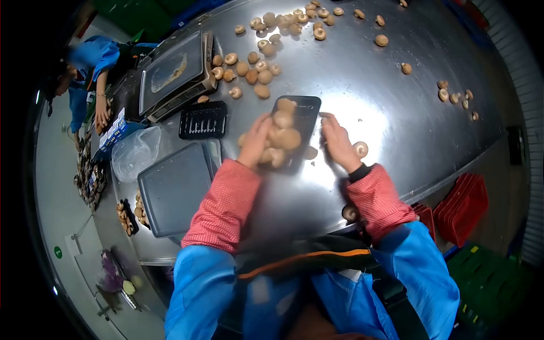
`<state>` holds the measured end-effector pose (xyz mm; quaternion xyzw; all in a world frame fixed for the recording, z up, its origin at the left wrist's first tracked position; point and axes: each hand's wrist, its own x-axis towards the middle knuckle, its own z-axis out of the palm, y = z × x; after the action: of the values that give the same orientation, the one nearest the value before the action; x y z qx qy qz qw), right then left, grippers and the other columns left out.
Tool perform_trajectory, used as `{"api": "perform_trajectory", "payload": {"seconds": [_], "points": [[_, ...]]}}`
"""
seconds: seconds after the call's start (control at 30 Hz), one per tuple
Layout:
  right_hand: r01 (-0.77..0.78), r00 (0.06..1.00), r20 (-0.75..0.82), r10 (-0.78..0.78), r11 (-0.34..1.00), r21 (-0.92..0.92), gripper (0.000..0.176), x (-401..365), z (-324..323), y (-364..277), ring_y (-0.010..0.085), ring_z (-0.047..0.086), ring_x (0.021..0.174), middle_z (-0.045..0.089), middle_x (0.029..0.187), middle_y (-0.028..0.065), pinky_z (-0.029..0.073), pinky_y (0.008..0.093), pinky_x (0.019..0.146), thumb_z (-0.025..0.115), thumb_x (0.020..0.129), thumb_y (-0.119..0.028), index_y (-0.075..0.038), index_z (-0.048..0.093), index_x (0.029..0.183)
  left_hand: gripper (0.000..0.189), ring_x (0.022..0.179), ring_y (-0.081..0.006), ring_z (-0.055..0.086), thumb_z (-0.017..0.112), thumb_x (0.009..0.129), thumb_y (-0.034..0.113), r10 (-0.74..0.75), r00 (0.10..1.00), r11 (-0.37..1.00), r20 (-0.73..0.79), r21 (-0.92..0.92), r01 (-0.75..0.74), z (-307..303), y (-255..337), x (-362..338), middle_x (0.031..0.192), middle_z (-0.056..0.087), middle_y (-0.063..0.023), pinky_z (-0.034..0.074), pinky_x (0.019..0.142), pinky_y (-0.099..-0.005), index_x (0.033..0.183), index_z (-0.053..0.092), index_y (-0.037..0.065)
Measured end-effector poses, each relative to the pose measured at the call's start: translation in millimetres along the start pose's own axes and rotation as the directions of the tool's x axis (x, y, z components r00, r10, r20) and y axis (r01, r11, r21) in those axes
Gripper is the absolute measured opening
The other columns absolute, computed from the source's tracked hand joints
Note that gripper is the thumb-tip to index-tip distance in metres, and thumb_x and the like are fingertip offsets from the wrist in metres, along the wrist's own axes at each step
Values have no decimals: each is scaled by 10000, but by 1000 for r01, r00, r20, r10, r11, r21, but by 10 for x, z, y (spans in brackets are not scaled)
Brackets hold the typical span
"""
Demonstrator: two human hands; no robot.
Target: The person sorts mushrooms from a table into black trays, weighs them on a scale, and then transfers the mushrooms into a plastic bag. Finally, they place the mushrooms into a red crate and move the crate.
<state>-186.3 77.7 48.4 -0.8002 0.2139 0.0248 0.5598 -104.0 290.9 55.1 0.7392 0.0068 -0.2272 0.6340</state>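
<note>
A black plastic tray [309,116] with several brown mushrooms [287,139] in it sits in front of me, smeared by motion. My left hand [258,139] is at the tray's left side, its fingers over the edge and against the mushrooms. On the other side, my right hand [339,143] is held open with its fingers stretched out, close to the tray's right edge and seemingly just apart from it. A loose mushroom [360,149] lies beside my right wrist. Another mushroom [350,213] rests near the table's front edge, by my right sleeve.
More mushrooms [262,76] lie scattered across the metal table [396,124]. To the left stand a scale [175,73], an upturned-looking black tray [203,120], a clear plastic bag [137,150] and a grey tray [178,190]. A co-worker [93,62] works at far left. Red crates [462,209] stand at right.
</note>
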Motion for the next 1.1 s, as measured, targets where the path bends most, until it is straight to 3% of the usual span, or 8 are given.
{"api": "perform_trajectory", "payload": {"seconds": [0.03, 0.1, 0.17, 0.27, 0.37, 0.57, 0.87, 1.1], "points": [[-34, 999, -7, 34, 984, -174, 362, -169, -230, -209, 299, 612, 941, 551, 1191, 167, 508, 395, 780, 461, 968, -197, -87, 503, 1310, 424, 1042, -135, 583, 497, 1007, 338, -46, 999, 997, 26, -61, 47, -101, -4, -55, 1199, 603, -67, 476, 896, -253, 1337, 532, 75], [15, 963, -198, -184, 769, -639, 709, -150, -516, 184, 312, 615, 943, 582, 1093, 189, 522, 390, 746, 573, 872, -568, -136, 432, 1416, 395, 1092, -135, 573, 457, 1020, 303, -29, 995, 996, 92, -87, 37, -333, 4, -138, 1213, 597, -61, 478, 931, -277, 1327, 533, 67], [-102, 972, -205, -115, 581, -807, 763, -195, -647, 387, 333, 598, 918, 559, 1051, 189, 531, 402, 736, 631, 827, -581, -166, 429, 1433, 382, 1091, -131, 570, 440, 1022, 285, 69, 991, 990, 115, -131, -54, -493, 181, -314, 1213, 592, -57, 461, 952, -271, 1310, 536, 52], [6, 971, -118, -208, 513, -858, 772, -258, -433, 530, 334, 584, 903, 543, 1026, 192, 537, 407, 729, 662, 800, -585, -187, 448, 1426, 409, 1091, -155, 583, 506, 1005, 270, 88, 991, 990, 104, -117, -75, -825, 181, -431, 1238, 591, -79, 490, 922, -275, 1348, 513, 46], [203, 932, -41, -360, 613, -763, 725, -236, -87, 415, 335, 585, 922, 545, 1014, 189, 546, 420, 733, 707, 754, -548, -194, 518, 1357, 395, 1136, -148, 550, 525, 1003, 248, 159, 985, 987, 70, 6, -160, -1123, 208, -570, 1270, 581, -69, 437, 987, -274, 1342, 531, 45], [470, 862, 242, -445, 524, -710, 521, -252, 421, 355, 343, 603, 879, 546, 1001, 181, 548, 417, 702, 748, 743, -441, -160, 591, 1154, 413, 1121, -150, 562, 519, 1005, 232, 133, 989, 985, 63, 105, -139, -1789, 256, -915, 1275, 570, -81, 466, 953, -275, 1376, 483, 54], [368, 919, 80, -387, 765, -528, 318, -71, 1109, -159, 367, 626, 819, 521, 1041, 167, 535, 435, 734, 659, 821, -326, -98, 600, 1033, 471, 1114, -187, 577, 553, 974, 283, 49, 999, 971, 16, 233, -51, -2903, -60, -1194, 1264, 580, -113, 467, 951, -305, 1401, 476, 100], [870, 493, 442, -749, 428, -245, 380, -559, 2003, -1398, 274, 602, 870, 524, 1030, 108, 521, 386, 669, 768, 713, -281, -124, 605, 1019, 482, 1020, -331, 555, 641, 854, 437, 314, 949, 522, -26, 840, -150, -3073, -86, -1273, 1065, 596, -149, 453, 922, -399, 1249, 638, 161]]}}
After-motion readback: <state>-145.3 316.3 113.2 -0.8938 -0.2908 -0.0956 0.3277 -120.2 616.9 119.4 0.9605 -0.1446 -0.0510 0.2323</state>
